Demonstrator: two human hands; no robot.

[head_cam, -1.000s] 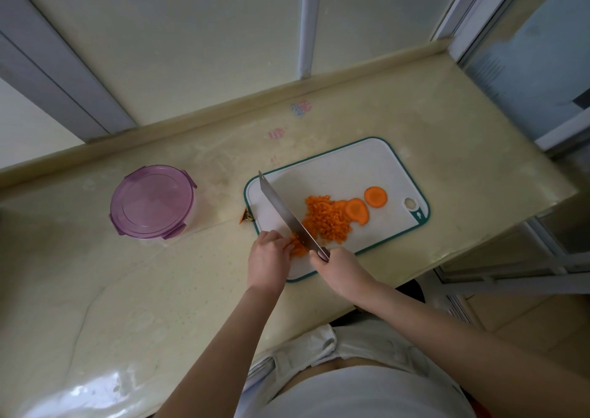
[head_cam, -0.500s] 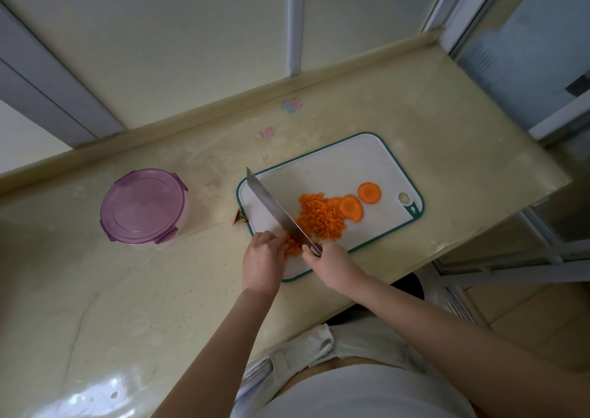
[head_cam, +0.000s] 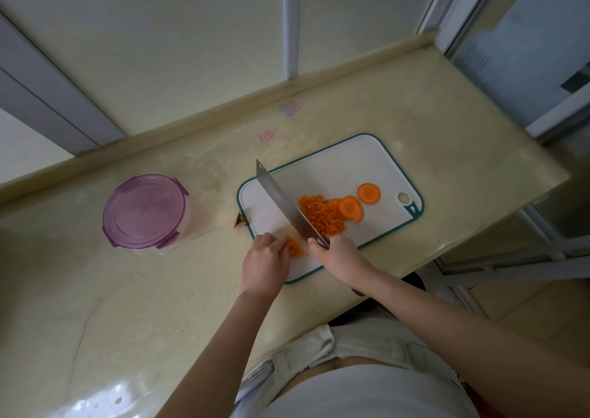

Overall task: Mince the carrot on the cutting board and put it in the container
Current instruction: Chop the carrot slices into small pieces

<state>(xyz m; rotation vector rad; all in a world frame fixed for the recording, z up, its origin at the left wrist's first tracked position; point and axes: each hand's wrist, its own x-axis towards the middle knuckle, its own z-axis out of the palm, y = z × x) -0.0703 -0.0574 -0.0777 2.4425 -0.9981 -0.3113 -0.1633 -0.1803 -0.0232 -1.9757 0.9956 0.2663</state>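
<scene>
A white cutting board (head_cam: 348,165) with a green rim lies on the counter. On it sit a pile of minced carrot (head_cam: 321,215) and two round carrot slices (head_cam: 368,193). My right hand (head_cam: 341,254) grips the handle of a cleaver (head_cam: 284,205), whose blade slants across the board's left half. My left hand (head_cam: 265,262), fingers curled, holds a small bunch of carrot pieces (head_cam: 295,246) against the board just left of the blade. A round container (head_cam: 145,211) with a purple lid stands closed at the left.
The beige stone counter (head_cam: 447,149) ends close on the right and at my body. A small carrot end (head_cam: 239,221) lies off the board's left edge. A wall ledge runs along the back, with window frames above.
The cleaver keeps chopping at the near left of the board. A small bunch of carrot now shows between my left fingers and the blade. The camera shifted slightly.
</scene>
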